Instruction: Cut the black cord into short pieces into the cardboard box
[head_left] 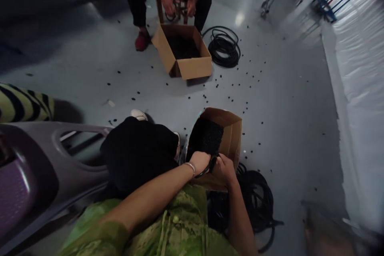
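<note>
My left hand (pixel 200 163), with a bracelet at the wrist, is closed over the near part of an open cardboard box (pixel 233 138). A dark, curved thing shows below its fingers; its kind is too unclear to tell. Close beside it, my right hand (pixel 225 167) pinches a black piece that looks like hose or cable. The two hands nearly meet, and the dark things run between them. Many small black pieces (pixel 205 136) fill the far left part of the box. Right of the box, a coil of black hose (pixel 258 196) lies on the floor.
Across from me, a seated person works with both hands (pixel 168 5) above another cardboard box (pixel 196 68) of black pieces. Another black coil (pixel 225 50) lies beside it. Small black bits dot the grey floor (pixel 282 108). A grey plastic chair (pixel 75 140) stands at left.
</note>
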`<state>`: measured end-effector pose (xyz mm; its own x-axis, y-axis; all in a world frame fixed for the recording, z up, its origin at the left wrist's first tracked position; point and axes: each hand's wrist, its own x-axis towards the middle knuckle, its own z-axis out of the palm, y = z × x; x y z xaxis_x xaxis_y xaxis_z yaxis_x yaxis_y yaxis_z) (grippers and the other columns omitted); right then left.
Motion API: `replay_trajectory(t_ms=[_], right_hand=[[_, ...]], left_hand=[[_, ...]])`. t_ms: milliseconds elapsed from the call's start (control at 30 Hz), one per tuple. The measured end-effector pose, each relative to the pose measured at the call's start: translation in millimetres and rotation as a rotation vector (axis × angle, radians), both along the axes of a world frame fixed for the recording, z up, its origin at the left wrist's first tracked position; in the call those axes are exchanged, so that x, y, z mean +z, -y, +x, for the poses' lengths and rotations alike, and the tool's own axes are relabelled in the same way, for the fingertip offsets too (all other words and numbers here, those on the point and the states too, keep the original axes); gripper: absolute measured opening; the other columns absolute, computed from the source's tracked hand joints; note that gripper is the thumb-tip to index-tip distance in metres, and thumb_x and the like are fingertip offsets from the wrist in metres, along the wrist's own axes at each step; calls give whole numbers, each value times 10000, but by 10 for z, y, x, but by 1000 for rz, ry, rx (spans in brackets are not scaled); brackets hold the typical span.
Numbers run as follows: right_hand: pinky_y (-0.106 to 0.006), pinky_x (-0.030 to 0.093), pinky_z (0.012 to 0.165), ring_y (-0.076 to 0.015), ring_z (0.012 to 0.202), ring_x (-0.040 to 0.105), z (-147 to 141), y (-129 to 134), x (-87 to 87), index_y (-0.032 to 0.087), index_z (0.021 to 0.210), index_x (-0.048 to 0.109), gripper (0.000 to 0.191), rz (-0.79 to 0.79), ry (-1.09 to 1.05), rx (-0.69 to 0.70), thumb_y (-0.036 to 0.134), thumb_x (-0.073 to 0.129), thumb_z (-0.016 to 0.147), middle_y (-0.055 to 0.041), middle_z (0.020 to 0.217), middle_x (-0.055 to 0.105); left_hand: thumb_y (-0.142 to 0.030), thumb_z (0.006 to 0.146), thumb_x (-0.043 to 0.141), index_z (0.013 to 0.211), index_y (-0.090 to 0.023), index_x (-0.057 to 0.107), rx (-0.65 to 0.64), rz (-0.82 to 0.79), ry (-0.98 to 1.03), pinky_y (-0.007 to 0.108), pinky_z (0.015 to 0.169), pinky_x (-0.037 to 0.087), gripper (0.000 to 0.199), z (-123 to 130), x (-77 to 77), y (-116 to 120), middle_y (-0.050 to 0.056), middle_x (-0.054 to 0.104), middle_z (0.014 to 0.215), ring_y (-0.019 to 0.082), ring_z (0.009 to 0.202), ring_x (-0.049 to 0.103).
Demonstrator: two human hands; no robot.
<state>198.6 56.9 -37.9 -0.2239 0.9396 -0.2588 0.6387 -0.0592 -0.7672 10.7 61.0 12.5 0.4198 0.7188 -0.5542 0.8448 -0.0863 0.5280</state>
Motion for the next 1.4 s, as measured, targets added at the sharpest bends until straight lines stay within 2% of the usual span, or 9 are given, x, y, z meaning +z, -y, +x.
replay_trajectory(t_ms=[167,233,433,567,767,933,1200,1300,1400], right_hand=[[-304,478,698,-215,735,661,-64,-15,-195,212,1110,684,408,-21,106,-110,452,425,906,-39,765,704],[-320,497,730,-232,796,691,-68,-25,-274,227,1162,678,428,-24,135,-154,461,446,889,-48,827,734],[-359,535,861,-275,982,700,-57,-39,-447,235,1006,764,368,57,82,-201,459,535,824,-97,1022,762],[-343,553,785,-278,947,700,-215,35,-523,237,970,768,363,-55,-85,-314,497,615,768,-86,969,766],[-338,561,716,-264,847,703,-653,312,-686,215,939,731,437,-369,-626,-549,574,686,693,-62,899,762],[-351,552,608,-272,719,697,-751,415,-793,221,772,704,397,-445,-793,-662,573,739,593,-50,774,743],[-282,472,538,-178,553,586,-740,395,-808,180,673,641,443,-538,-828,-691,550,810,498,6,576,644],[-238,385,478,-129,495,502,-660,349,-676,184,722,623,475,-457,-715,-648,611,774,580,36,564,589],[-222,300,437,-99,463,419,-520,245,-422,192,732,580,506,-371,-572,-564,673,713,648,55,563,522]], left_hand=[[-290,853,562,1108,-116,700,121,-26,-28,384,845,545,339,30,-25,6,200,747,1050,331,992,721],[-302,843,571,1109,-138,702,141,-55,-28,373,865,540,338,35,-25,7,185,746,1076,320,1016,715],[-256,807,596,1142,-124,692,149,-127,-71,373,875,550,373,46,9,-15,190,741,1098,319,1035,713],[-240,780,622,1174,-119,685,206,-161,-75,373,872,560,417,60,-33,-29,204,740,1082,327,1044,713],[-176,741,647,1107,-101,730,205,-222,-93,374,870,575,382,48,-135,-20,216,749,1049,344,1044,717],[-162,763,622,1164,-78,707,162,-162,-98,387,908,573,418,44,-166,5,227,733,1121,352,1075,704],[-137,839,543,1197,-52,655,203,-155,-92,389,910,556,384,32,-177,13,216,727,1141,334,1094,698],[-163,854,540,1204,-82,628,234,-145,-68,377,895,550,369,-5,-107,-4,191,735,1133,312,1072,708],[-208,865,546,1204,-138,602,252,-99,-54,371,881,537,350,-47,-2,-19,146,749,1100,285,1041,718]])
